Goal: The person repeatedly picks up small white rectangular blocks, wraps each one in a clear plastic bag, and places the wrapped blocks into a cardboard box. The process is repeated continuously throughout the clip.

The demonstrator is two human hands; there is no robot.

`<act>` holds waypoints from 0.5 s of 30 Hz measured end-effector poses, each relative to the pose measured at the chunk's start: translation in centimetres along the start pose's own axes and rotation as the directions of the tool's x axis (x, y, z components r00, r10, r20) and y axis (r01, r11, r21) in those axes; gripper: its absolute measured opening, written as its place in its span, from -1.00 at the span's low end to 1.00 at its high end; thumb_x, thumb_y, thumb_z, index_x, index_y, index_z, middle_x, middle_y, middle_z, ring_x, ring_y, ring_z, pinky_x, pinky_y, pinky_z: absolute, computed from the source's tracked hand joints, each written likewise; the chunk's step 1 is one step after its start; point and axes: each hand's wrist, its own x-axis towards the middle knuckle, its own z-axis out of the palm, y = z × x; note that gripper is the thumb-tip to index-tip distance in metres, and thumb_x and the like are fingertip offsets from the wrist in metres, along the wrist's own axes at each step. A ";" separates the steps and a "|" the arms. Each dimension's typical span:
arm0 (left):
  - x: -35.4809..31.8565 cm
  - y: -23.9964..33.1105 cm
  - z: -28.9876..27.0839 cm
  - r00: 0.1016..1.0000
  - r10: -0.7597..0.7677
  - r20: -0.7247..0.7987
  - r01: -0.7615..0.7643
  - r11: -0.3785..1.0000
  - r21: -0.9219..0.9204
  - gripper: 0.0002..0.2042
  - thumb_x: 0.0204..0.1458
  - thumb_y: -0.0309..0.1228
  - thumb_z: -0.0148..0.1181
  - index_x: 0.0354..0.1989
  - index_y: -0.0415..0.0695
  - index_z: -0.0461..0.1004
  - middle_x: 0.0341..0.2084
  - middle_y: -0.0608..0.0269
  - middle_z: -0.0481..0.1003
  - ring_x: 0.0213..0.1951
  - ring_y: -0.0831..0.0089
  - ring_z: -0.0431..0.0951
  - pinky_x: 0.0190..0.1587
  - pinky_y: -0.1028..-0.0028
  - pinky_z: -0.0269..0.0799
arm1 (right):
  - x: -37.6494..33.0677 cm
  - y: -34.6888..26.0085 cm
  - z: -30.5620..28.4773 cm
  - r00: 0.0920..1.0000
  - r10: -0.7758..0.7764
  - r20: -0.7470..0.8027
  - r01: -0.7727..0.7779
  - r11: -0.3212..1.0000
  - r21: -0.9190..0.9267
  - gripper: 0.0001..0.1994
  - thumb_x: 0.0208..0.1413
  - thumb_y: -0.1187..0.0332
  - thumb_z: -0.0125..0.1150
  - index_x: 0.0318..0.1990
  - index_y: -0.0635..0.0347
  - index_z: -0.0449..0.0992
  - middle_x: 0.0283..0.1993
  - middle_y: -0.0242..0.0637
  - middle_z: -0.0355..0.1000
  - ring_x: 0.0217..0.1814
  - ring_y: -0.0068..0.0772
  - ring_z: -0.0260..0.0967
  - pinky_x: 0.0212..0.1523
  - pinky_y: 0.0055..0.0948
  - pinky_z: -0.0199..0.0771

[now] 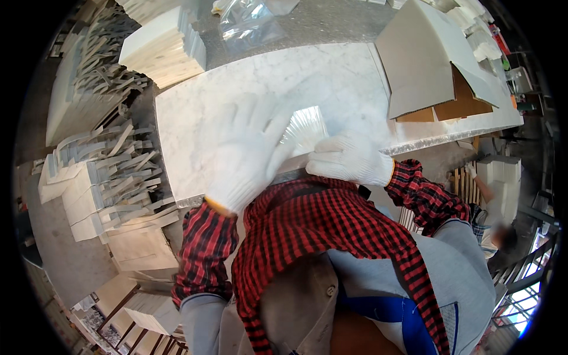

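My left hand (251,155), in a white glove, is spread over the near edge of a white marble slab (236,89), its fingers apart and blurred. My right hand (350,158), also gloved, is closed on the edge of a clear plastic bag (305,127) that lies on the slab between both hands. The left fingers touch the bag's left side. Red and black checked sleeves cover both forearms.
A folded grey cardboard sheet (426,56) lies on the slab's far right. Stacks of white stone tiles (165,47) and cut strips (106,171) fill the left. Crumpled clear plastic (251,23) lies beyond the slab. Another person (494,213) works at stone pieces on the right.
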 end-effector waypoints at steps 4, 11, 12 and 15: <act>-2.2 -1.5 4.1 1.000 -0.012 -0.014 0.009 0.982 -0.189 -0.34 0.08 -0.18 0.37 0.30 -0.27 0.35 0.24 -0.16 0.35 0.31 -0.15 0.30 0.33 0.02 0.24 | 0.5 -1.0 -1.7 0.988 0.106 -0.117 -0.087 0.984 0.156 -0.78 0.11 0.29 0.41 -0.10 0.09 0.66 -0.21 -0.22 0.57 -0.22 -0.14 0.55 -0.20 -0.22 0.56; -2.1 -0.7 4.1 1.000 -0.004 0.014 0.006 0.995 -0.102 -0.19 -0.06 -0.13 0.48 0.32 -0.29 0.28 0.21 -0.14 0.35 0.18 -0.11 0.39 0.24 0.09 0.33 | 4.6 0.2 -0.8 0.965 0.247 -0.092 -0.248 0.969 -0.002 -0.36 0.08 0.06 0.43 0.27 0.14 0.44 0.28 -0.07 0.41 0.30 0.02 0.38 0.31 -0.12 0.39; -1.9 -0.7 3.8 1.000 -0.015 0.018 0.016 0.995 -0.095 -0.19 -0.06 -0.13 0.48 0.32 -0.30 0.28 0.19 -0.14 0.36 0.16 -0.11 0.39 0.22 0.09 0.35 | 4.6 1.0 0.1 0.970 0.242 -0.023 -0.242 0.970 -0.011 -0.30 0.07 0.04 0.42 0.32 0.14 0.39 0.36 -0.05 0.36 0.36 0.04 0.33 0.35 -0.11 0.34; -2.4 -0.8 3.9 0.999 -0.047 0.021 0.050 0.981 -0.187 -0.17 -0.07 -0.12 0.48 0.32 -0.32 0.27 0.15 -0.13 0.39 0.13 -0.11 0.41 0.19 0.10 0.37 | 3.3 2.1 0.4 0.976 0.217 -0.030 -0.219 0.972 -0.082 -0.26 0.01 0.01 0.42 0.32 0.16 0.36 0.35 -0.02 0.33 0.35 0.07 0.31 0.35 -0.08 0.34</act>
